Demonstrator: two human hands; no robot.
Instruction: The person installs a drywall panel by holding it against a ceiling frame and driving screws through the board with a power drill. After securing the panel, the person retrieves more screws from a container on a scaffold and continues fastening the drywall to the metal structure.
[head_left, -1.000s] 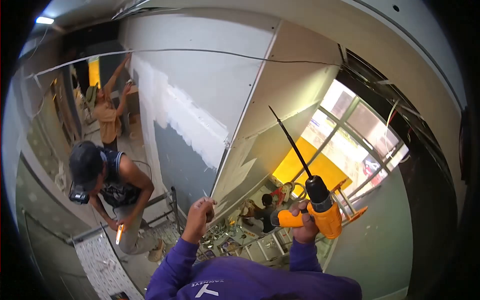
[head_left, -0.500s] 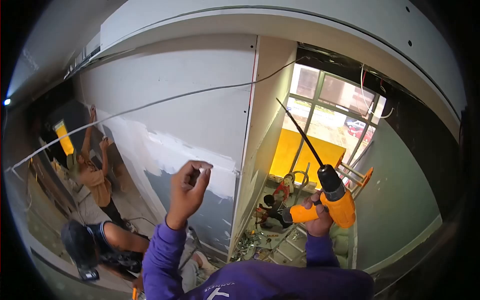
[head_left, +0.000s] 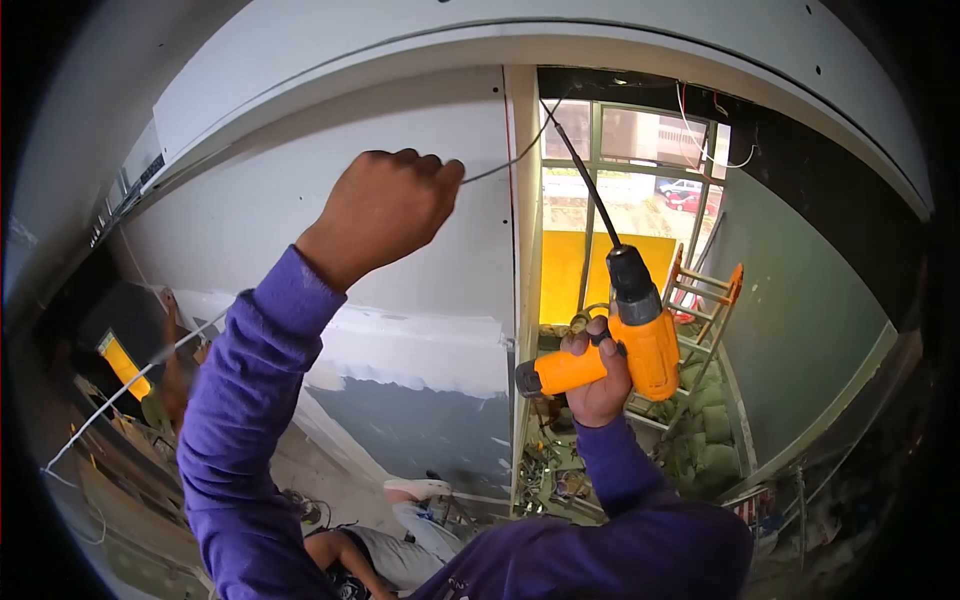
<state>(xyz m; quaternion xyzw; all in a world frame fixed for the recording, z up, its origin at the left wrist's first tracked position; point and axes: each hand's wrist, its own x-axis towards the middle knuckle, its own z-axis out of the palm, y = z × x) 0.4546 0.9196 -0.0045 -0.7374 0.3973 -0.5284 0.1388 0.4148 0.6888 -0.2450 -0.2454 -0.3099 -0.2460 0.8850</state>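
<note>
My left hand (head_left: 385, 213) is raised in front of the white wall panel, closed into a fist with its back toward me. A thin grey cable (head_left: 500, 167) comes out at its thumb side; the part within the fist is hidden. My right hand (head_left: 600, 385) wraps round the handle of an orange and black cordless drill (head_left: 648, 350). From its chuck a long dark bit (head_left: 592, 185) points up and slightly left, its tip overlapping the cable in this view.
A wall panel (head_left: 400, 120) with a white plaster band stands ahead. Right of it are a window (head_left: 650, 135), a yellow panel (head_left: 630, 265) and an orange-tipped ladder (head_left: 715, 300). A person (head_left: 350, 555) is low at the left. A ceiling edge (head_left: 400, 45) curves overhead.
My left hand has risen from the plaster band to the cable and closed. The drill stays in my right hand, now slightly higher and further left in view. The view has shifted.
</note>
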